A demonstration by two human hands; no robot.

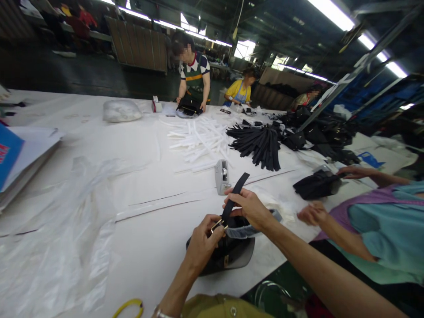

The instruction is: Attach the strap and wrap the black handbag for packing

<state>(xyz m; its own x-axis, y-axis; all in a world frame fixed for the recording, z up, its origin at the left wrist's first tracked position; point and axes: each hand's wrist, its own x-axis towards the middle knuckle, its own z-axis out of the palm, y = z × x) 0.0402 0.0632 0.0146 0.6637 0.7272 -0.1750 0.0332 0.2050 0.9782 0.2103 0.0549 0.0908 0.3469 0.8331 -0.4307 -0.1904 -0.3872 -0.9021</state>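
Observation:
My left hand (204,240) pinches a small gold buckle (218,225) at the lower end of a black strap (236,194). My right hand (249,205) grips that strap a little higher, fingers closed round it, and the strap's free end sticks up toward the tape dispenser (221,176). Under both hands lies a black bag (228,254) with a clear plastic cover over its opening, resting on the white table (139,150).
A co-worker in a teal top (380,229) sits at my right, one hand on a black bag (314,184). Piles of white strips (198,139) and black straps (261,143) lie farther back. Other people work at the far side. Clear plastic sheets (76,207) cover the left.

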